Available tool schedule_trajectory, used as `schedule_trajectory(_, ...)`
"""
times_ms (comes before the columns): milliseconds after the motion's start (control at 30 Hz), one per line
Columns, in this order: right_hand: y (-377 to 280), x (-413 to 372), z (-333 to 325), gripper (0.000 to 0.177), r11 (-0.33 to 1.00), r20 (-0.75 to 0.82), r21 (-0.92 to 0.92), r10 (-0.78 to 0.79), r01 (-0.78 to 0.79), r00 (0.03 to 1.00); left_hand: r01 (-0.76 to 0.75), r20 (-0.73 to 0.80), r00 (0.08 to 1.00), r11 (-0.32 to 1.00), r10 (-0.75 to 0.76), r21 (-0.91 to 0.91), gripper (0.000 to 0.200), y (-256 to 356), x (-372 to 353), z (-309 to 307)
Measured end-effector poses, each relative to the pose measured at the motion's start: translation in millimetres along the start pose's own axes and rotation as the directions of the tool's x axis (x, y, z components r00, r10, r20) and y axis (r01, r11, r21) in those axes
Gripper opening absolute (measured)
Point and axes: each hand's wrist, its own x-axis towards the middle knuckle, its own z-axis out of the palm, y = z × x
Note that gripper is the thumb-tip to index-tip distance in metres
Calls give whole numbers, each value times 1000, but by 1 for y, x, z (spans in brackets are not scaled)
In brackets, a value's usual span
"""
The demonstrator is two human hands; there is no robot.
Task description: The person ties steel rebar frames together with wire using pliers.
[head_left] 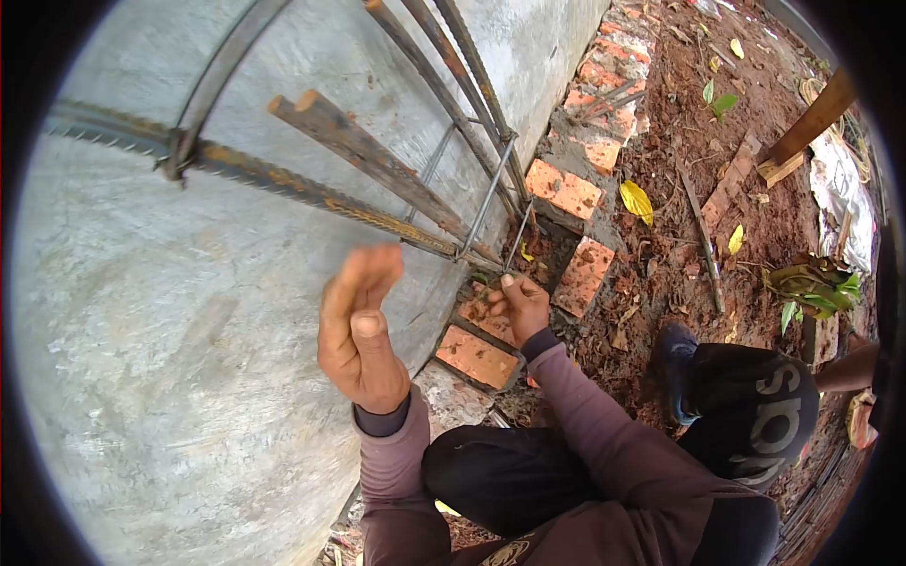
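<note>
Shows left hand point(359, 325) raised near concrete wall point(189, 377), open flat, motion-blurred, holding nothing. Puts right hand point(517, 307) low at foot of rusty rebar point(377, 165), beside bricks point(477, 357), fingers curled; cannot tell whether anything is pinched. Cuts off rebar tops at frame edge.

Left hand point(359, 330) blurred at its fingers — rebars point(477, 68) cut by top edge

Rebar point(321, 198) against concrete wall point(142, 377) — bricks point(477, 357) below, soil point(679, 236) right.

Rusty rebar cage point(377, 203) — slanting along the grey wall point(142, 330), foot among bricks point(563, 189).
</note>
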Motion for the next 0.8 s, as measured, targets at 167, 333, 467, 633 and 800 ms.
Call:
schedule_trajectory(167,-46,-7,-3,29,627,45,-764,-181,151,982,188,182,974,929,-134,-320,80,-2,43,32)
schedule_trajectory(333,-106,-42,49,33,333,327,-582,-739,742,588,307,365,927,748,-93,-589,83,-28,61,30)
schedule_trajectory(467,-117,-51,94,42,11,489,-592,-790,806,370,246,345,938,739,-19,-628,70,-41,59,36)
schedule_trajectory(633,-110,-48,106,34,-85,492,-633,-811,769,316,294,282,951,668,-130,-684,63,-38,54,41)
schedule_trajectory(800,-107,-37,108,22,-74,481,-605,-827,793,290,335,348,932,603,-100,-724,49,-36,55,33)
